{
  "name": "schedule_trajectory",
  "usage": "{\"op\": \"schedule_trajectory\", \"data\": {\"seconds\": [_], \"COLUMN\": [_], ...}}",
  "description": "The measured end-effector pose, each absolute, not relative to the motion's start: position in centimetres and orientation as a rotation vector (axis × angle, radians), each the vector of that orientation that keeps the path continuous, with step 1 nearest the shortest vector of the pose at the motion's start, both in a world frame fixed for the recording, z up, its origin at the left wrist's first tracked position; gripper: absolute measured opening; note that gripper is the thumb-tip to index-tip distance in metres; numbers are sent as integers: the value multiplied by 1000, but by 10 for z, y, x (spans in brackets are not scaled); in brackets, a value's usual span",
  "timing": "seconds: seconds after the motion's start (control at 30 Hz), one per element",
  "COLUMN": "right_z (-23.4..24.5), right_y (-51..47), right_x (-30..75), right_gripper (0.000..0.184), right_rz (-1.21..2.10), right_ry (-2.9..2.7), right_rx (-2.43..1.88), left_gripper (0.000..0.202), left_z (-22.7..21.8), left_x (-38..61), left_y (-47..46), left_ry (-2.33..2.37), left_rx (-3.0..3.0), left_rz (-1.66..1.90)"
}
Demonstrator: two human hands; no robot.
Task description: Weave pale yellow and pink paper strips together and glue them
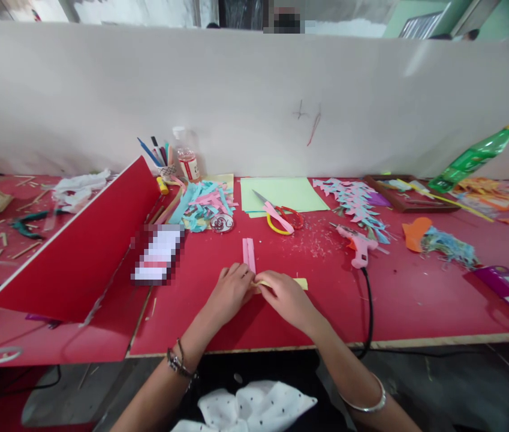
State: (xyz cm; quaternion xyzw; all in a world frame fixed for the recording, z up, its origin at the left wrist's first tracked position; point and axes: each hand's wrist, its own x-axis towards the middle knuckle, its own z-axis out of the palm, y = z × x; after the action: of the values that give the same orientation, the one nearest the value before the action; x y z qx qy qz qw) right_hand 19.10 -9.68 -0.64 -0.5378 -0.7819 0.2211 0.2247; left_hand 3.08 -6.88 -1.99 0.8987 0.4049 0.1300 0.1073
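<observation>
Both hands meet low over the red table (218,327), near its front edge. My left hand (232,289) has its fingers closed at one end of a pale yellow paper strip (300,284). Opposite it, my right hand (283,294) pinches the same strip, whose free end sticks out to the right beyond the knuckles. Just past my fingertips lies a pink paper strip (249,255) with a crease or gap along its length; its near end is hidden by my left hand. Further off, scissors (276,210) with yellow and red handles rest on pale green paper sheets (299,193).
To the right lies a pink glue gun (358,245), its black cord hanging over the table edge. A red board (87,252) leans at the left beside a phone (159,255). Cut paper pieces (202,204) are heaped at the back. A green bottle (474,159) tilts over a brown tray (434,204).
</observation>
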Motion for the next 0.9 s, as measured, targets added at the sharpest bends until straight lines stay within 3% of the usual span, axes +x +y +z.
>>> {"op": "schedule_trajectory", "data": {"seconds": [0.27,0.53,0.73,0.9], "right_z": [-12,-12,-23,-25], "right_y": [-94,-98,-99,-98], "right_x": [190,197,228,237], "right_gripper": [11,13,25,22], "right_rz": [762,927,692,468], "right_ry": [-1960,-1842,-1950,-2202], "right_rx": [-1322,-1222,-1394,-1551], "left_gripper": [17,18,17,19], "left_z": [-21,-19,-25,-26], "left_x": [32,40,41,43], "left_y": [-72,-77,-77,-78], "left_ry": [1122,1329,1379,1396], "left_rx": [2288,2310,2363,2373], "left_rz": [387,379,412,404]}}
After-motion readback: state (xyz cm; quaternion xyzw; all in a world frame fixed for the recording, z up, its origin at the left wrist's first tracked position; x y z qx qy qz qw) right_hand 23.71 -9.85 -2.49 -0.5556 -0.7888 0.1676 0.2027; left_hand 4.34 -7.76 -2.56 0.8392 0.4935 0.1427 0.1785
